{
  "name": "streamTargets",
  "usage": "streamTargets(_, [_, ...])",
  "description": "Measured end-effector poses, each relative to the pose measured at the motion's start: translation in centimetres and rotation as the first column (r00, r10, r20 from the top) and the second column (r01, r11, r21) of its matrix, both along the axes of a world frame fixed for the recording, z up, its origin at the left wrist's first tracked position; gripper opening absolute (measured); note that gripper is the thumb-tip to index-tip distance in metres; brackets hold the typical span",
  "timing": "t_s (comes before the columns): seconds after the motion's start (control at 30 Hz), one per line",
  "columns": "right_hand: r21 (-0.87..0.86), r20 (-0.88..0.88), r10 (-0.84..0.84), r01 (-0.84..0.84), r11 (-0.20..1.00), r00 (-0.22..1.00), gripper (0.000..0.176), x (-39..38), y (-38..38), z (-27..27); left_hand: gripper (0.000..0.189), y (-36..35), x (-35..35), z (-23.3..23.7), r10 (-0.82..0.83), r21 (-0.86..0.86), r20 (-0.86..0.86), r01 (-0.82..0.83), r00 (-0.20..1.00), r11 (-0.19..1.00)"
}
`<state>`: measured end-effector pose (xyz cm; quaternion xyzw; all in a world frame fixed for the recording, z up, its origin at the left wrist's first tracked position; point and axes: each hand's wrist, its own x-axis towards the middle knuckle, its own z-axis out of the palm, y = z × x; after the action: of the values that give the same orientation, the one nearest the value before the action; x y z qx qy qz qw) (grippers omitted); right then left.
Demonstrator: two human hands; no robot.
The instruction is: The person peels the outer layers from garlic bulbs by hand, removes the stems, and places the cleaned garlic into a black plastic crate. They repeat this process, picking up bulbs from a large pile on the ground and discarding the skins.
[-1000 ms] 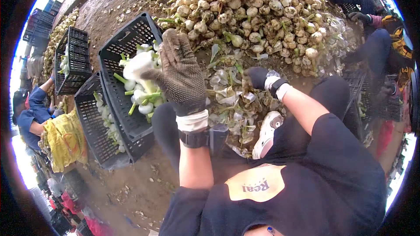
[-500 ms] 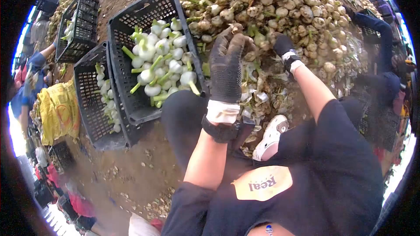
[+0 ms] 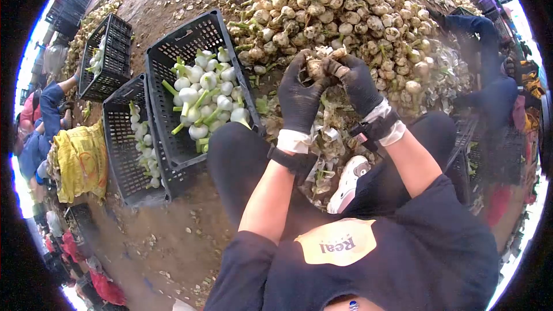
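Note:
My left hand (image 3: 299,95), in a black glove with a white cuff, holds an unpeeled, dirt-brown garlic bulb (image 3: 315,68) at its fingertips. Closed in from the other side, my right hand (image 3: 358,85), gloved the same way, has its thumb and fingers against the bulb and its loose skin. Both hands meet above a litter of peeled-off garlic skins (image 3: 331,132) between my legs. Just beyond them rises a big heap of unpeeled garlic (image 3: 345,11). To the left, a black plastic crate (image 3: 173,144) contains clean white garlic bulbs (image 3: 201,95) with green stems.
Against that crate leans a second black crate (image 3: 124,167) with some white bulbs, and a third crate (image 3: 118,34) stands farther back. A yellow sack (image 3: 83,158) sits on the dirt floor at left. Other people are seated at both sides, one with blue trousers (image 3: 484,29) at right.
My right hand has come left from the garlic heap to join my left hand at the bulb. The view has shifted slightly, so the crates appear lower.

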<state>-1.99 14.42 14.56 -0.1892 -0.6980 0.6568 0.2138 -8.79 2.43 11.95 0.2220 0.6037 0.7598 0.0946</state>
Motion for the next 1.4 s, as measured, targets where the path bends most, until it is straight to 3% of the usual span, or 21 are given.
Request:
streamTargets(0.13, [-0.158, 0.110, 0.104, -0.086, 0.984, 0.988, 0.022, 1.7, 0.7, 2.8, 0.064, -1.1, 0.2, 2.6, -0.077, -0.048, -0.083, 0.073, 0.994, 0.996])
streamTargets(0.2, [-0.048, 0.074, 0.068, -0.065, 0.997, 0.995, 0.021, 1.8, 0.0, 3.9, 0.067, -0.9, 0.4, 2.9, -0.077, -0.182, -0.173, 0.045, 0.982, 0.982])
streamTargets(0.3, [0.413, 0.101, -0.019, -0.024, 0.910, 0.995, 0.024, 2.4, 0.2, 3.5, 0.062, -0.8, 1.1, 3.0, -0.035, -0.214, -0.287, -0.028, 0.957, 0.977])
streamTargets(0.33, [0.413, 0.102, -0.020, -0.024, 0.910, 0.995, 0.024, 2.6, 0.5, 2.6, 0.060, -0.8, 1.3, 2.8, -0.018, -0.205, -0.359, -0.060, 0.933, 0.977])
streamTargets(0.4, [0.127, 0.076, 0.026, -0.035, 0.991, 0.997, 0.026, 2.9, 0.6, 2.0, 0.059, -0.8, 1.4, 2.7, -0.060, -0.216, -0.268, 0.001, 0.961, 0.976])
streamTargets(0.53, [0.024, 0.024, 0.045, -0.046, 0.999, 0.999, 0.027, 2.8, 0.0, 3.9, 0.056, -1.0, 1.8, 3.4, -0.112, -0.295, -0.216, 0.044, 0.970, 0.954])
streamTargets(0.57, [0.095, 0.162, 0.064, -0.081, 0.992, 0.985, 0.026, 3.0, 0.1, 4.7, 0.056, -1.0, 1.8, 3.4, -0.109, -0.300, -0.216, 0.040, 0.970, 0.953])
streamTargets(0.67, [0.221, 0.134, 0.053, -0.082, 0.972, 0.990, 0.024, 3.0, 1.0, 3.2, 0.055, -0.7, 2.1, 3.1, -0.096, -0.361, -0.398, -0.060, 0.912, 0.931])
streamTargets(0.8, [0.064, 0.066, 0.072, -0.076, 0.995, 0.995, 0.018, 3.3, 0.7, 2.8, 0.054, 0.1, 1.7, 1.6, -0.085, -0.129, -0.258, 0.053, 0.962, 0.990])
streamTargets(0.9, [0.169, 0.067, 0.129, -0.138, 0.976, 0.989, 0.019, 3.3, 1.0, 1.7, 0.048, 0.2, 0.9, 0.5, -0.248, 0.211, 0.371, 0.179, 0.895, 0.961])
streamTargets(0.93, [0.213, 0.020, 0.138, -0.139, 0.967, 0.990, 0.021, 3.3, 0.9, 1.4, 0.048, 0.0, 0.8, 0.0, -0.247, 0.209, 0.373, 0.178, 0.894, 0.962])
streamTargets(0.97, [0.316, -0.165, 0.248, -0.187, 0.930, 0.955, 0.019, 3.0, 1.6, 0.4, 0.048, -0.3, 0.9, -0.6, -0.105, -0.009, -0.009, 0.105, 0.994, 0.994])
streamTargets(1.0, [0.313, -0.163, 0.248, -0.189, 0.931, 0.955, 0.019, 3.1, 1.8, 0.4, 0.050, -0.8, 1.0, -0.5, -0.026, -0.178, -0.413, -0.053, 0.910, 0.983])
streamTargets(1.03, [0.412, -0.103, 0.245, -0.183, 0.892, 0.964, 0.023, 3.1, 1.9, 0.5, 0.057, -2.3, 0.4, 1.6, -0.434, 0.121, 0.348, 0.419, 0.831, 0.900])
streamTargets(1.07, [0.506, -0.048, 0.237, -0.181, 0.843, 0.970, 0.028, 3.0, 2.0, 0.6, 0.057, -2.2, 0.4, 2.5, -0.430, 0.118, 0.348, 0.417, 0.833, 0.901])
streamTargets(1.13, [0.395, -0.091, 0.261, -0.206, 0.895, 0.961, 0.028, 2.7, 1.5, 0.9, 0.068, -1.5, 0.1, 3.3, -0.507, 0.336, 0.704, 0.396, 0.497, 0.854])
streamTargets(1.2, [0.518, 0.026, 0.080, -0.082, 0.852, 0.996, 0.028, 3.2, 0.6, 1.7, 0.068, -1.3, 0.2, 2.9, -0.500, 0.368, 0.744, 0.353, 0.444, 0.860])
streamTargets(1.23, [0.569, -0.013, 0.020, -0.009, 0.822, 1.000, 0.026, 3.3, 0.1, 2.3, 0.061, -1.4, 0.8, 2.8, -0.358, 0.050, 0.470, 0.381, 0.807, 0.923])
streamTargets(1.27, [0.569, -0.011, 0.017, -0.008, 0.822, 1.000, 0.026, 3.5, 0.4, 2.0, 0.057, -1.3, 1.1, 2.7, -0.240, -0.241, 0.036, 0.241, 0.970, 0.940])
streamTargets(1.33, [0.849, 0.007, -0.055, 0.023, 0.528, 0.998, 0.020, 3.7, 0.6, 1.4, 0.052, -1.1, 0.5, 2.6, -0.187, -0.276, -0.053, 0.165, 0.981, 0.947])
streamTargets(1.4, [0.826, -0.014, -0.132, 0.086, 0.557, 0.991, 0.019, 3.5, 0.7, 1.5, 0.055, -1.0, 0.3, 2.5, -0.237, -0.183, -0.171, 0.205, 0.957, 0.961])
